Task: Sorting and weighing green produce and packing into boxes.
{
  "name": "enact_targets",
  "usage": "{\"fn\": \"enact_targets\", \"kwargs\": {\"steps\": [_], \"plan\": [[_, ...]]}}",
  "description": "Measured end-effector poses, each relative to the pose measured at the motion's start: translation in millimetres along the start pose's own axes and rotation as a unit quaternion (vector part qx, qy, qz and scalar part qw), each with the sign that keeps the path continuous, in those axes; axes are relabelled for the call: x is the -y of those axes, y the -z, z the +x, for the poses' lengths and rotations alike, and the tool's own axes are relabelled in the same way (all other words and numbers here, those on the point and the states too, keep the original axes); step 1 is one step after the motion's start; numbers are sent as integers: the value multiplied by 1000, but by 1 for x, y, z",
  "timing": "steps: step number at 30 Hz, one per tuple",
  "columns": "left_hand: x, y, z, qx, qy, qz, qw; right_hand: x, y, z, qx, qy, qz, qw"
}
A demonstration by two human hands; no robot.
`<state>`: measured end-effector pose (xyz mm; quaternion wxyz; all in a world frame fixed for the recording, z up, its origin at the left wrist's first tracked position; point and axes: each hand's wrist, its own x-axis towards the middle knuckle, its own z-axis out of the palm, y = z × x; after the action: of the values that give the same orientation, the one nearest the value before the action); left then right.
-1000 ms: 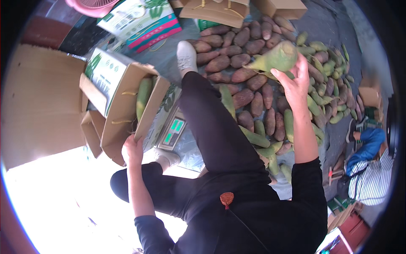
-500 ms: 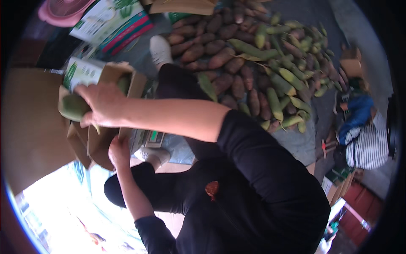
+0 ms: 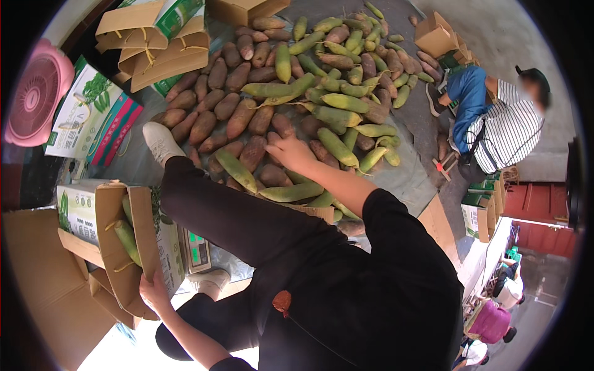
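Note:
My left hand (image 3: 156,294) is closed on the rim of an open cardboard carton (image 3: 143,235) standing on a small scale (image 3: 196,248). Inside the carton lies a long green radish (image 3: 127,240), with part of another green one above it. My right hand (image 3: 292,152) reaches into the heap on the floor. Its fingers curl at the lower end of a reddish-brown root (image 3: 283,125), and the fingertips are partly hidden. Long green radishes (image 3: 337,147) and more reddish-brown roots (image 3: 240,119) lie close around this hand.
A large brown box (image 3: 37,272) stands left of the carton. Printed gift cartons (image 3: 164,55) and a pink basket (image 3: 42,93) are at the upper left. At right, a person in a striped shirt (image 3: 516,127) crouches beside the heap. My shoe (image 3: 162,142) rests at the heap's left edge.
My right hand has swung from above the carton, where it held a green radish, rightward to the heap. A green radish now lies in the carton. My left hand stays at the carton.

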<state>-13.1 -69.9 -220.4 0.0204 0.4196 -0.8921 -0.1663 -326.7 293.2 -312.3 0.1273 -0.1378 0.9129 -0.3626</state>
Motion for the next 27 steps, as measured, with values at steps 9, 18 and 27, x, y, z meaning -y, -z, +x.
{"fn": "enact_targets", "kwargs": {"steps": [9,18,27], "plan": [[10,-4,0,-14,-1,-8,1000,-112,-17,-97,48,-87,-17,995],[20,-10,1,-26,-11,9,1000,-112,-35,-89,108,-103,15,989],[10,-7,-2,-28,-3,14,999,-113,-44,-90,122,-121,-9,985]]}}
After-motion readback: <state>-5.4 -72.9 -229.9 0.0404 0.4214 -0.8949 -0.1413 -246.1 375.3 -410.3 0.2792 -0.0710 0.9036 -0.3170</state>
